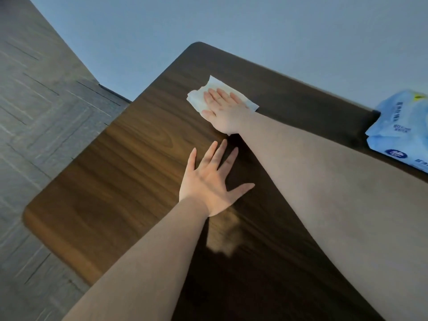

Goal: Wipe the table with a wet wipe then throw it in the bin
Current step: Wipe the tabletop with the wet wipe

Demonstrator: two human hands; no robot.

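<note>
Here, as the head view shows it:

Table (129,158): dark brown wood grain with rounded corners, seen at a steep tilt, its far corner pointing toward the top of the view. A pale patch of reflected light lies on the surface just below the left wrist.

Wet wipe (203,92): white and slightly crumpled, spread flat on the table near the far corner. Its edges stick out past the fingers on the far side and on both flanks of the hand that covers it.

Right hand (222,110): laid palm down on the wet wipe with fingers stretched out and close together, pressing it to the table rather than pinching it. The bare forearm runs back to the lower right of the view.

Left hand (212,181): flat on the bare wood with fingers spread wide and thumb held out to the side, holding nothing. It lies nearer the person than the right hand, its fingertips just short of the right wrist and apart from the wet wipe.

Wipes pack (403,130): light blue soft packet with printed text too small to read, on the table at the right edge of the view, well apart from both hands and partly cut off.

Floor (39,112): grey, with line patterns, to the left of the table.

Wall (254,26): plain blue-grey behind the table.
</note>
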